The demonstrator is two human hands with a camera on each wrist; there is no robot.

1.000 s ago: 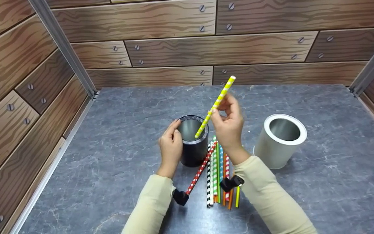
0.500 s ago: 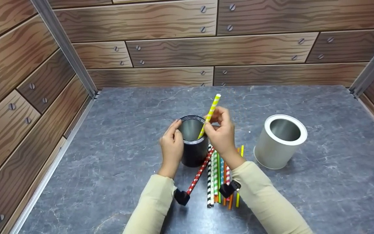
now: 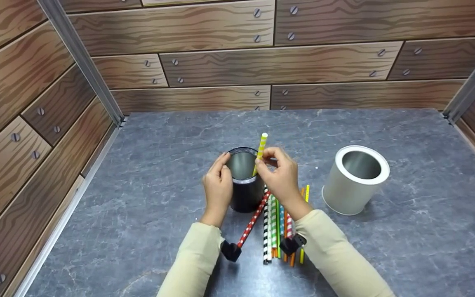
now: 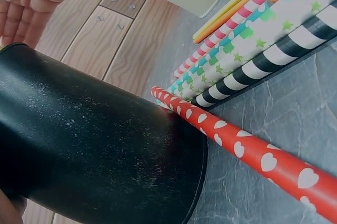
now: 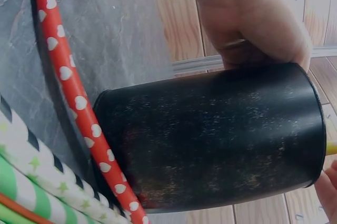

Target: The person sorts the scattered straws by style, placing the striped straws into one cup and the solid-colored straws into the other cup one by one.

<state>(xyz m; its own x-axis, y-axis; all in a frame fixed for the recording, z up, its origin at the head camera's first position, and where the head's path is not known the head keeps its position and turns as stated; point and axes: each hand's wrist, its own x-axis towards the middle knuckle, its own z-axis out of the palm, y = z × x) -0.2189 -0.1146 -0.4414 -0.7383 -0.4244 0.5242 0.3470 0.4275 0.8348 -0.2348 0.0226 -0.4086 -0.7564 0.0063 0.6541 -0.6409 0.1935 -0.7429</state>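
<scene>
Yellow straw (image 3: 261, 148), one held: in the head view it stands nearly upright, its lower end inside the mouth of the black can (image 3: 246, 198), at the right rim. The right hand (image 3: 279, 175) pinches it between thumb and fingers, beside that rim. The left hand (image 3: 217, 181) grips the can's left side, fingers at the rim; the hands are apart from each other. Cans: two, the white can (image 3: 346, 192) standing upright, well to the black can's right. One red straw (image 3: 254, 220) lies aslant in front of the black can; a bundle of loose straws (image 3: 273, 225) lies to its front right, overlapping, exact number not determinable. Surface: gray, marbled table (image 3: 146, 185). Room: plank-patterned walls (image 3: 204, 66) behind and on both sides of the can, with two metal posts (image 3: 81, 57) at the corners.

Left wrist view: one red straw, white hearts, its tip at the can's base; beyond it, one black-and-white striped straw (image 4: 266, 61) and one pink-striped straw (image 4: 237, 21).

Right wrist view: left hand against the can's side; a short length of yellow straw shows past the rim, next to the right hand's fingertips (image 5: 327, 190).
</scene>
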